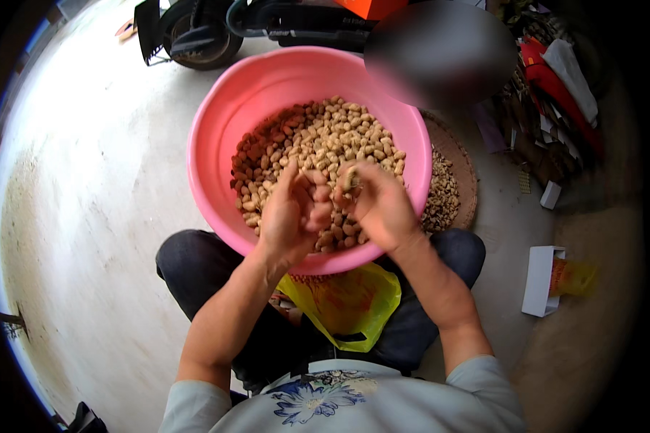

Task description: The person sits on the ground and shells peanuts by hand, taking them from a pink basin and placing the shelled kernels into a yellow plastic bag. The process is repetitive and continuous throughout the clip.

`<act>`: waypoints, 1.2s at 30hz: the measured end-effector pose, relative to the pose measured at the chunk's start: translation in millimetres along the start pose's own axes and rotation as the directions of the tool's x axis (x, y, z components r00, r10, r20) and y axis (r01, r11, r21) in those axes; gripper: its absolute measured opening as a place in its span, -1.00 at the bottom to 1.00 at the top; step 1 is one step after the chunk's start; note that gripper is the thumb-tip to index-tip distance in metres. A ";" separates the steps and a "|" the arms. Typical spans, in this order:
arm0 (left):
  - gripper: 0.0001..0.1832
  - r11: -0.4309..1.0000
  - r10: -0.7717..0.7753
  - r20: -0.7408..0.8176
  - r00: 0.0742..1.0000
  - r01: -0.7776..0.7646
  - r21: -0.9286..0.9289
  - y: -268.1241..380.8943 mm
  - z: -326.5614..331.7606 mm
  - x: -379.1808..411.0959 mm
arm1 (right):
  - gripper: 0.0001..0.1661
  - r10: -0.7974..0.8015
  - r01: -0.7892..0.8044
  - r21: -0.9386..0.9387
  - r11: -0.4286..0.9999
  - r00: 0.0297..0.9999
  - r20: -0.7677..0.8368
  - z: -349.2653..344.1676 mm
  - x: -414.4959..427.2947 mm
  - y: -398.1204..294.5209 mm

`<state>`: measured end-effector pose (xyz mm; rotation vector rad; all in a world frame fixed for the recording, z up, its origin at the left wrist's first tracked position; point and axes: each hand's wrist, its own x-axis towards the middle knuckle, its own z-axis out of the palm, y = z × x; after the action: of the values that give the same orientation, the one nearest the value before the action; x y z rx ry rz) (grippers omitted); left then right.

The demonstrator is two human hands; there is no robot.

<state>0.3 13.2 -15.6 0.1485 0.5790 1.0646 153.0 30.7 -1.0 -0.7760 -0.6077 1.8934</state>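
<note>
A large pink plastic basin [205, 162] stands before me, holding a heap of unshelled peanuts [333, 132]. Over the near part of the heap is my left hand [298, 208], palm turned inward with curled fingers; whether anything lies in it I cannot tell. Close to its right, my right hand [376, 203] pinches a peanut [351, 178] between thumb and fingers, slightly blurred by motion. Below the basin's near rim, a yellow plastic bag [352, 308] lies open between my legs, with small reddish pieces by its upper edge.
A round flat woven basket [468, 187] with peanut shells or pods sits partly under the basin's right side. Beyond the basin stands a scooter [206, 40]. Cardboard and red and white scraps are piled at upper right. A white box [539, 281] lies on the floor at right.
</note>
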 end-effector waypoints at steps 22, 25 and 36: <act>-0.81 0.761 0.605 -0.329 0.725 -0.648 -0.027 65.8 -32.8 -16.9 | -0.58 0.220 0.484 -0.848 -0.218 0.870 0.440 19.6 40.9 -11.6; -0.80 0.731 0.633 -0.371 0.679 -0.682 -0.001 67.5 -37.2 -17.9 | -0.59 0.333 0.605 -0.778 -0.170 0.779 0.532 45.9 70.9 40.2; -0.80 0.713 0.626 -0.396 0.671 -0.699 -0.057 72.9 -39.0 -24.8 | -0.57 0.693 0.661 -0.572 -0.485 0.690 0.210 51.4 56.4 9.6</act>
<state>-85.4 21.6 -11.0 -0.0242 0.7556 1.9006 90.8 73.8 12.5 -0.8148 -3.4676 0.6389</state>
